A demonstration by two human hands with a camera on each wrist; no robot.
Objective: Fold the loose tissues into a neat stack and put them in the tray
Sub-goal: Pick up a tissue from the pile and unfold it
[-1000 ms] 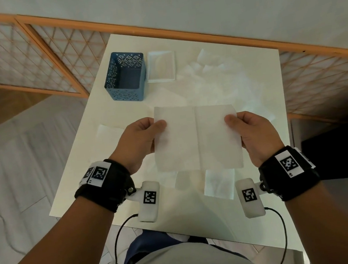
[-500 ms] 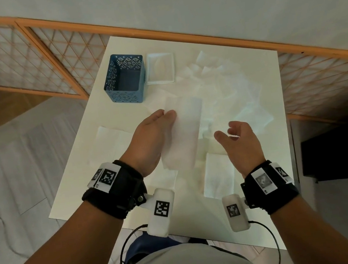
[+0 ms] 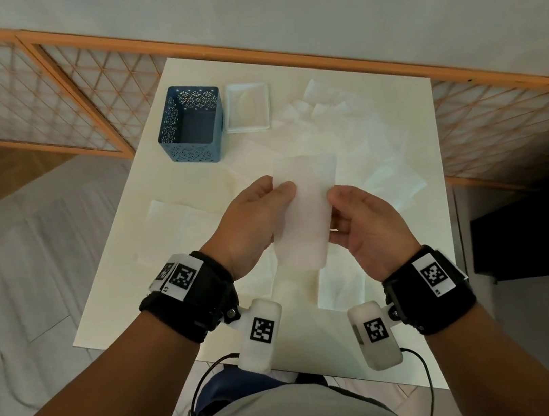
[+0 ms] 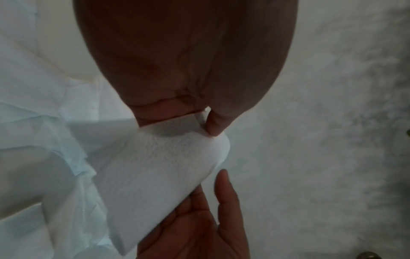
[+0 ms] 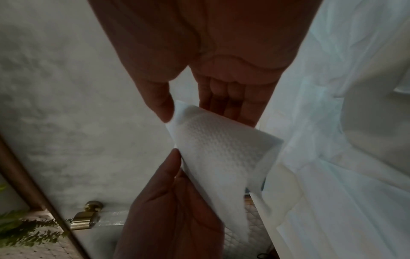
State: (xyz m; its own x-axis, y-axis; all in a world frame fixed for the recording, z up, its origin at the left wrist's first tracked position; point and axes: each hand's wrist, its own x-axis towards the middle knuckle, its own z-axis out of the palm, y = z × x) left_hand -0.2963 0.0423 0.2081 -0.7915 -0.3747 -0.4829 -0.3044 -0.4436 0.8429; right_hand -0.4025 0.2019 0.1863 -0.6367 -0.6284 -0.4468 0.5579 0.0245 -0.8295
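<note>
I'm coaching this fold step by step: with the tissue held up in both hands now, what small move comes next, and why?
Probably fold it in half again, end to end. The tissue is a long narrow strip, pinched by the left hand and right hand above the table, and looks too long for the white tray.

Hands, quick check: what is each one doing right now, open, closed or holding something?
Left hand: pinches the upper left edge of the folded tissue.
Right hand: thumb and fingers grip the same tissue's right edge.
</note>
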